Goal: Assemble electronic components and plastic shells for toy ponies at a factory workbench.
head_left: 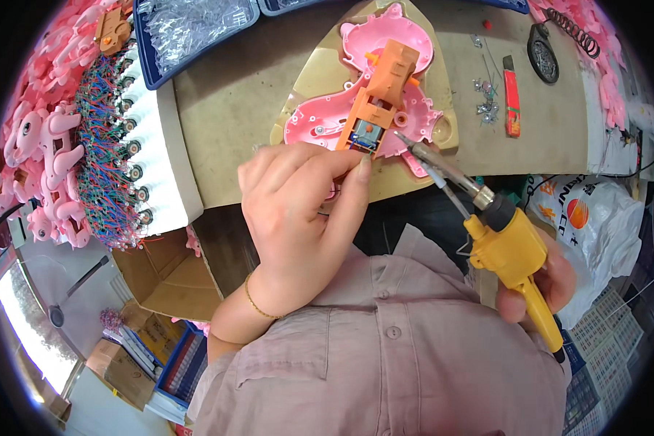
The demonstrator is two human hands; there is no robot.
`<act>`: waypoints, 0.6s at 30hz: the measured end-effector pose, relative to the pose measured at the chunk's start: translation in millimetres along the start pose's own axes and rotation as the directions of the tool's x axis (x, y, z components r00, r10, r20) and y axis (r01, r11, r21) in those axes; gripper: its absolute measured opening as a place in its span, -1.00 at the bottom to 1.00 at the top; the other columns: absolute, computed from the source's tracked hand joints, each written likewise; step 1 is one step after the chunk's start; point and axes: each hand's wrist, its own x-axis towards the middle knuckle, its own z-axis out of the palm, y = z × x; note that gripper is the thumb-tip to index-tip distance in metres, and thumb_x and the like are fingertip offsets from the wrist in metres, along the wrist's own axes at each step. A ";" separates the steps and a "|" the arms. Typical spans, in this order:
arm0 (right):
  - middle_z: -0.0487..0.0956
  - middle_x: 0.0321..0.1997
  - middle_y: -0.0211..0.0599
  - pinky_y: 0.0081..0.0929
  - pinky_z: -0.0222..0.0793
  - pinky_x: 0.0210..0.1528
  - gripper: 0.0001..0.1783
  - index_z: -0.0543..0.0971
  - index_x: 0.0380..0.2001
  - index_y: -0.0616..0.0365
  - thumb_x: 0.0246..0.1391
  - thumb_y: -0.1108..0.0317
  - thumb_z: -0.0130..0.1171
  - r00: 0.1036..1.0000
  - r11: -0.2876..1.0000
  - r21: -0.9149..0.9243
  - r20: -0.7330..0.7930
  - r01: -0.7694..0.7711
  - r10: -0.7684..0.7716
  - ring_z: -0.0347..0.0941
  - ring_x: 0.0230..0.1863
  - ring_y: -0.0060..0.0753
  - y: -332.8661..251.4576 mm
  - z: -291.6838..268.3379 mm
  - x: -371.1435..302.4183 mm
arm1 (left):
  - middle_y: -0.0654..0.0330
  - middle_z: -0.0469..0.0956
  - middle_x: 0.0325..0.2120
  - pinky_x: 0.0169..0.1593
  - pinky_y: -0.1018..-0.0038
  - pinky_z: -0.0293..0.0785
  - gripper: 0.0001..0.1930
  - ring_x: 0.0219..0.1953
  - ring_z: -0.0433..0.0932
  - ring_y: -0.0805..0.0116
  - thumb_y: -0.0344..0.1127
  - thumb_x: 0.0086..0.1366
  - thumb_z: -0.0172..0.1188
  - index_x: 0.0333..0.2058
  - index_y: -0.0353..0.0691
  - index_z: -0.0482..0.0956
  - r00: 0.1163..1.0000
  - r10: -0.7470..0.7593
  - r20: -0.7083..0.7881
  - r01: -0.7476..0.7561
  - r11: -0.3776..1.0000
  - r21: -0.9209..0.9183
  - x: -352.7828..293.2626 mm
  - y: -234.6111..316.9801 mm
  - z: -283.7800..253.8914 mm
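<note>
In my right hand (552, 280) is a yellow soldering gun (509, 247), its long metal tip pointing up and left to the orange plastic housing (392, 76). A silver motor (368, 134) with blue edging sits in the housing's lower end. My left hand (291, 196) is closed, thumb and forefinger pinched at that end; what lies between them is hidden. A thin feed tube runs beside the soldering tip. The housing lies on pink toy shell halves (316, 120), which rest in a tan holding fixture (298, 87).
A red utility knife (511, 102), small metal parts (487, 102) and a black round holder (543, 54) lie at right. Blue trays (152, 43) of clear parts stand at the back. Bundled coloured wires (105, 152) and pink toy bodies (43, 145) fill the left. A cardboard box (171, 272) sits below the table edge.
</note>
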 end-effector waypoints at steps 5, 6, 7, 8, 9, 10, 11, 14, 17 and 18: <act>0.33 0.10 0.37 -0.32 0.29 0.10 -0.24 0.08 0.21 0.44 0.00 0.49 0.21 1.000 1.000 0.026 -0.024 -0.015 0.015 0.41 0.06 -0.05 1.4 8.4 2.7 | 0.32 0.45 -0.66 -0.35 0.44 0.17 -0.94 -0.55 0.38 0.36 -0.42 0.01 0.31 -0.52 -0.16 0.59 1.000 -0.030 0.010 0.030 0.998 -0.047 -1.2 -3.3 1.4; 0.32 0.11 0.37 -0.32 0.30 0.10 -0.24 0.08 0.21 0.45 -0.01 0.51 0.21 0.999 0.999 0.028 -0.027 -0.018 0.019 0.41 0.06 -0.05 1.2 9.7 3.8 | 0.32 0.45 -0.66 -0.35 0.45 0.17 -0.94 -0.55 0.38 0.36 -0.42 0.01 0.31 -0.52 -0.16 0.59 0.999 -0.035 0.005 0.035 0.998 -0.051 -0.8 -2.5 2.0; 0.31 0.12 0.37 -0.33 0.30 0.09 -0.25 0.09 0.20 0.45 -0.02 0.52 0.20 0.999 0.999 0.035 -0.032 -0.020 0.021 0.41 0.07 -0.05 2.2 11.2 4.0 | 0.32 0.45 -0.66 -0.35 0.45 0.17 -0.94 -0.55 0.38 0.37 -0.42 0.01 0.30 -0.52 -0.15 0.59 0.999 -0.042 0.001 0.042 0.998 -0.049 -1.0 -2.3 2.4; 0.31 0.13 0.37 -0.33 0.30 0.09 -0.25 0.09 0.20 0.46 -0.02 0.54 0.20 0.999 0.999 0.042 -0.036 -0.022 0.024 0.41 0.07 -0.05 3.2 12.8 4.2 | 0.32 0.45 -0.66 -0.35 0.45 0.17 -0.94 -0.55 0.38 0.37 -0.42 0.01 0.30 -0.52 -0.15 0.59 0.999 -0.044 0.002 0.044 0.998 -0.047 -1.0 -2.3 2.3; 0.30 0.14 0.37 -0.33 0.31 0.09 -0.25 0.09 0.20 0.47 -0.03 0.55 0.20 0.999 0.999 0.049 -0.040 -0.024 0.026 0.41 0.07 -0.05 4.2 14.3 4.3 | 0.32 0.44 -0.66 -0.35 0.45 0.17 -0.94 -0.55 0.38 0.37 -0.42 0.00 0.30 -0.53 -0.15 0.58 0.999 -0.044 0.004 0.044 0.998 -0.040 -1.0 -2.4 2.1; 0.29 0.15 0.36 -0.34 0.31 0.08 -0.26 0.10 0.20 0.48 -0.03 0.57 0.19 0.999 0.998 0.051 -0.044 -0.028 0.030 0.41 0.08 -0.04 3.7 15.1 5.0 | 0.32 0.44 -0.66 -0.35 0.45 0.17 -0.94 -0.55 0.38 0.37 -0.43 0.00 0.30 -0.53 -0.15 0.58 0.999 -0.043 0.005 0.043 0.998 -0.038 -0.4 -1.9 2.1; 0.28 0.16 0.36 -0.34 0.32 0.08 -0.26 0.10 0.19 0.49 -0.04 0.58 0.19 0.998 0.998 0.054 -0.047 -0.031 0.034 0.41 0.08 -0.04 3.4 15.9 5.6 | 0.32 0.44 -0.66 -0.35 0.45 0.17 -0.94 -0.55 0.38 0.37 -0.43 0.00 0.30 -0.53 -0.15 0.58 0.999 -0.044 0.006 0.045 0.998 -0.041 0.0 -1.7 2.3; 0.26 0.18 0.36 -0.36 0.33 0.07 -0.27 0.11 0.19 0.51 -0.06 0.63 0.18 0.997 0.997 0.068 -0.057 -0.039 0.043 0.40 0.09 -0.04 3.2 17.8 6.8 | 0.31 0.44 -0.66 -0.35 0.44 0.17 -0.93 -0.55 0.38 0.36 -0.43 0.00 0.30 -0.54 -0.15 0.57 0.999 -0.051 -0.001 0.051 0.998 -0.037 1.3 -1.0 1.8; 0.23 0.19 0.40 -0.35 0.35 0.05 -0.28 0.12 0.16 0.53 -0.08 0.68 0.17 0.996 0.990 0.124 -0.045 -0.072 0.078 0.41 0.08 -0.01 1.9 14.5 4.5 | 0.31 0.44 -0.66 -0.35 0.43 0.18 -0.93 -0.54 0.39 0.35 -0.43 0.00 0.29 -0.55 -0.15 0.57 0.999 -0.046 0.015 0.047 0.998 -0.033 2.8 -0.4 0.4; 0.22 0.19 0.44 -0.33 0.37 0.04 -0.30 0.13 0.14 0.55 -0.09 0.71 0.17 0.994 0.979 0.174 -0.029 -0.103 0.109 0.42 0.08 0.03 0.9 12.6 3.3 | 0.31 0.44 -0.66 -0.35 0.43 0.18 -0.94 -0.54 0.39 0.35 -0.43 0.00 0.29 -0.55 -0.15 0.57 0.999 -0.045 0.019 0.046 0.998 -0.037 3.0 -0.3 0.4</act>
